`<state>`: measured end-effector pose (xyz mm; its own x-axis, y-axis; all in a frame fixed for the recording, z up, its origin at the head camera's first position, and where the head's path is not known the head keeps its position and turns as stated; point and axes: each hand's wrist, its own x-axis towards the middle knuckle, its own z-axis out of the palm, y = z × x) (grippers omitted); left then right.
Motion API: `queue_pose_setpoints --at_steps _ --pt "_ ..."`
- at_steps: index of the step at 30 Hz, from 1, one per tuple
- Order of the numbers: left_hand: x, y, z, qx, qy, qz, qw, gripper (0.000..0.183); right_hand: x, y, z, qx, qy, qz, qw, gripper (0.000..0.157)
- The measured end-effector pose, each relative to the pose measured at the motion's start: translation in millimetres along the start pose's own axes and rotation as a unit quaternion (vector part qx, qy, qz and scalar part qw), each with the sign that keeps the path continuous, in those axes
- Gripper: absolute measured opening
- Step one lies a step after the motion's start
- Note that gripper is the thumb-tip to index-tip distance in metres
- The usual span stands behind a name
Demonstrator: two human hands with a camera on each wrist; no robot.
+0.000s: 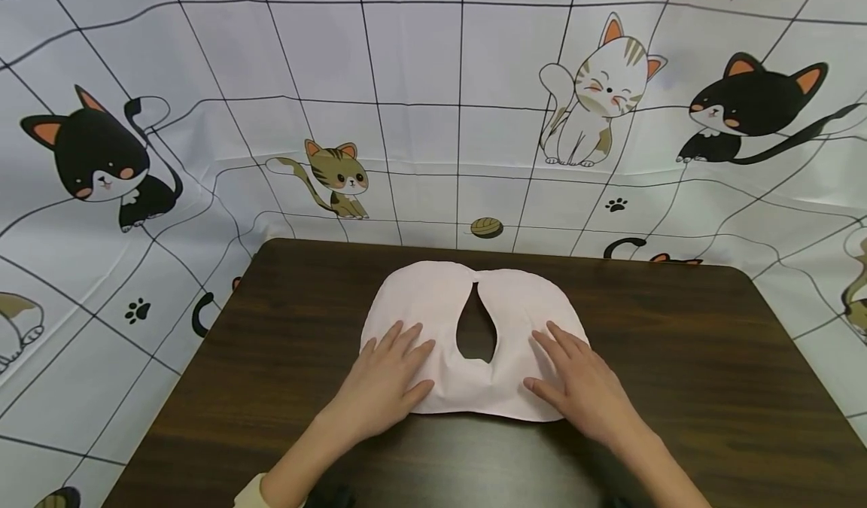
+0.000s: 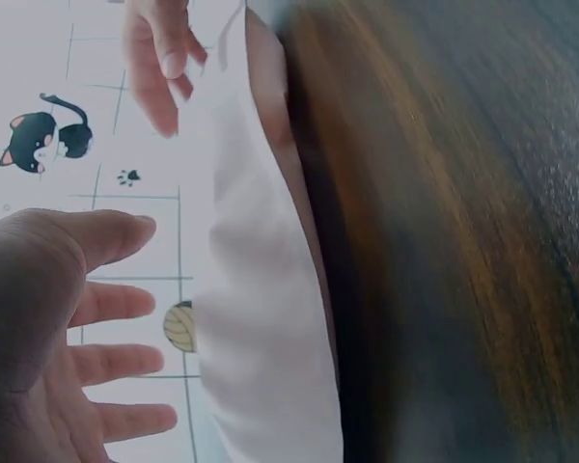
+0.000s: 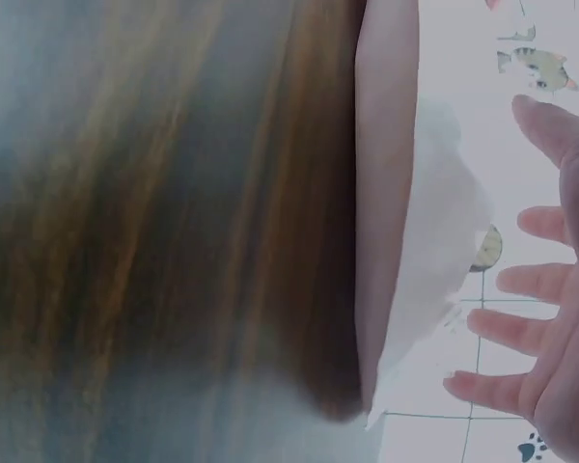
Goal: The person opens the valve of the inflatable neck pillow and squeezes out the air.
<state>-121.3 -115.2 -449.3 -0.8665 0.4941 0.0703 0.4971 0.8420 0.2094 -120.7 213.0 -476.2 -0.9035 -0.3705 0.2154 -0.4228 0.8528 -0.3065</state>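
Sleeve (image 1: 252, 493), pale yellow: at eight o'clock from the cushion (image 1: 423, 297). Left hand (image 1: 389, 384) at eight, right hand (image 1: 584, 384) at four: both wide, fingers spread over the cushion. Cushion: pale pink, two-lobed, lying on the table. Table (image 1: 298, 305): dark brown wood grain, rounded far corners, sheen at six. Backdrop (image 1: 420, 56): white, black-lined grid; yarn ball (image 1: 486, 227) at twelve, white cat (image 1: 599, 135) at one, black cats (image 1: 765, 101) at two and ten.

Dark wood-grain tabletop (image 1: 691, 357) is backed by white grid-lined sheet (image 1: 413, 56), printed with cartoon cats (image 1: 101, 143), paw prints (image 1: 616, 205), yarn balls (image 1: 486, 227).
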Motion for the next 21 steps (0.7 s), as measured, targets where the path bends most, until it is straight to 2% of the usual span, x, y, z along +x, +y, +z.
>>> queue_pose_setpoints --at_steps 5,8,12,21 --pt "-4.1 2.1 -0.1 -0.017 0.001 0.021 0.9996 0.05 -3 -7 0.9 0.005 0.009 -0.038 0.999 0.069" --pt "-4.2 1.0 3.4 -0.01 0.005 0.027 0.9996 0.048 -5 -9 2.3 0.001 0.014 -0.049 0.999 0.066" --pt "-3.4 -2.6 8.9 0.002 0.012 0.024 0.9996 0.045 -6 -8 6.5 -0.012 0.008 -0.056 0.998 0.061" --pt "-2.7 -10.0 15.0 -0.012 0.006 0.029 0.9995 0.042 -10 -4 14.1 -0.032 -0.006 -0.055 0.998 0.06"
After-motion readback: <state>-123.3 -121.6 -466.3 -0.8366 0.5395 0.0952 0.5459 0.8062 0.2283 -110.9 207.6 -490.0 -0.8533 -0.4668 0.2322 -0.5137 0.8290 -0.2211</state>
